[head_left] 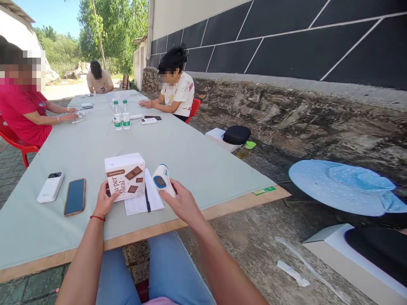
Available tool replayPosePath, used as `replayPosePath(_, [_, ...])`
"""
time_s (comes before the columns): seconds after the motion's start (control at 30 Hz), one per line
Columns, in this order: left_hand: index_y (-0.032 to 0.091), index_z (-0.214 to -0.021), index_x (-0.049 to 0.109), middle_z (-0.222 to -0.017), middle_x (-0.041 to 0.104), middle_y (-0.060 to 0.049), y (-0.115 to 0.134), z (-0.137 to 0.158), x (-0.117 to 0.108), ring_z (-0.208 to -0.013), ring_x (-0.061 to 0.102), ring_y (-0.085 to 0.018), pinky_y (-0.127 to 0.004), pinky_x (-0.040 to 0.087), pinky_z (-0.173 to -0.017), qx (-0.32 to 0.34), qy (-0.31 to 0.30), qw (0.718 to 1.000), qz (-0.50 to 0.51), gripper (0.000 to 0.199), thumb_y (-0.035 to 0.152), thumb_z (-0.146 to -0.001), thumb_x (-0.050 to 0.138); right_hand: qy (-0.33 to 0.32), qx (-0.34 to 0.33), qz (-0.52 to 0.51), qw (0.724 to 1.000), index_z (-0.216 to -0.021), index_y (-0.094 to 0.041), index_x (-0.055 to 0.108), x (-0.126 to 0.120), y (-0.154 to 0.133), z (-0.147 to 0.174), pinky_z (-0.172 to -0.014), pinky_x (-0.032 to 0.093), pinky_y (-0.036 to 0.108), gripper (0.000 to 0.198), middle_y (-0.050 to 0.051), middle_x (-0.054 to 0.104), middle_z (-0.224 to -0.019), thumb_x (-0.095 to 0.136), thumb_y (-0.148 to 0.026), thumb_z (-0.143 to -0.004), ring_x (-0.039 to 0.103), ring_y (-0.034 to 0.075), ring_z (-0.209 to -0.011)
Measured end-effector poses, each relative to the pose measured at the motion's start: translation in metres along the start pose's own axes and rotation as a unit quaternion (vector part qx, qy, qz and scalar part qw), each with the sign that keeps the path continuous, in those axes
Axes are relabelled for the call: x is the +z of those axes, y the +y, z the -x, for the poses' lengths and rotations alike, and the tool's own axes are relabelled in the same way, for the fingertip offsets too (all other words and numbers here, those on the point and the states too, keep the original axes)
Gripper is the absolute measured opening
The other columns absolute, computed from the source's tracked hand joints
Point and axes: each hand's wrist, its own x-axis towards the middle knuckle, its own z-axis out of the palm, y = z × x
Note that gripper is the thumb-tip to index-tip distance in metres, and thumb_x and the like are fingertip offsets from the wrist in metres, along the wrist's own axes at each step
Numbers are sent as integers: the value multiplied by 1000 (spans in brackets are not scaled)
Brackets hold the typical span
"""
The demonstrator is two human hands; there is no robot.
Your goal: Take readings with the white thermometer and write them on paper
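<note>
My left hand [106, 199] grips the lower left side of a white and brown printed carton [125, 176], which stands upright near the table's front edge. In my right hand [182, 200] is a white infrared thermometer [162, 178] with a blue-rimmed head and a small dark screen facing me. Its head is to the right of the carton, apart from it. Between and below them lies a sheet of paper [136, 206] with handwriting or print too small to read. A black pen [147, 200] rests on that sheet.
A phone [75, 197] and a white power bank [51, 187] lie left of the carton. Two water bottles [121, 115] stand farther along the cloth-covered table [203, 178]. Three people sit around it. Right of the table are a blue hat [337, 186] and a white box [349, 258].
</note>
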Motion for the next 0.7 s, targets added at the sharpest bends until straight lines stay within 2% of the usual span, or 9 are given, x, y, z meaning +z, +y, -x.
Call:
replayPosePath(0.1, [19,-129,47,-125,54,-13,-4,-2,3,-116,56,-28,-45,47,-97,6,41,999,-16,67,49,-75,70,-40,58,253,965,-109,-18,61,-4,52,-38,-73,40,30,29,11,65,-108,53,-31,-83,59,24,-95])
replayPosePath(0.17, [21,-131,46,-124,51,-12,-5,-5,6,-119,53,-28,-45,46,-99,10,75,996,-46,65,46,-76,70,-69,65,336,937,-111,-17,60,-6,77,-52,-73,39,30,29,12,64,-109,52,-31,-86,60,24,-96])
replayPosePath(0.27, [22,-135,41,-127,46,-13,-7,-10,11,-127,44,-29,-46,42,-105,19,122,989,-86,62,39,-80,65,-74,58,392,915,-113,-16,59,-8,97,-58,-76,40,32,31,14,63,-109,52,-34,-89,59,26,-100])
replayPosePath(0.37, [23,-133,40,-131,43,-12,-8,-16,15,-133,36,-29,-48,36,-110,11,174,977,-121,56,30,-82,62,3,18,418,908,-117,-14,59,-1,94,-53,-82,40,37,34,18,58,-121,56,-27,-85,56,30,-108])
replayPosePath(0.43, [22,-132,39,-131,41,-13,-10,-16,18,-134,33,-30,-49,35,-110,-8,204,968,-148,58,25,-79,63,46,-48,400,914,-118,-16,59,11,83,-46,-86,40,38,33,18,58,-124,55,-24,-87,54,30,-111])
replayPosePath(0.47, [21,-131,38,-131,39,-13,-10,-14,20,-133,32,-30,-50,35,-109,-17,217,963,-161,60,23,-77,65,41,-85,378,921,-117,-17,60,20,76,-43,-86,40,37,30,16,60,-121,53,-25,-89,55,28,-109])
replayPosePath(0.53, [19,-127,38,-127,40,-13,-7,-4,23,-130,33,-31,-52,35,-108,-16,231,955,-186,59,20,-74,66,-20,-134,335,932,-113,-18,61,40,61,-37,-82,41,33,25,12,66,-108,48,-29,-94,59,24,-100])
replayPosePath(0.6, [19,-121,41,-119,42,-11,0,15,27,-125,37,-30,-54,36,-106,11,211,954,-212,52,20,-74,64,-80,-111,327,935,-112,-17,60,61,50,-35,-74,41,31,26,11,67,-98,50,-33,-94,62,23,-90])
replayPosePath(0.7, [19,-122,41,-120,45,-12,17,59,35,-122,42,-30,-53,40,-104,72,118,956,-260,45,21,-81,58,-117,-43,356,926,-113,-16,59,80,43,-36,-69,39,30,24,13,67,-98,51,-24,-92,63,24,-85])
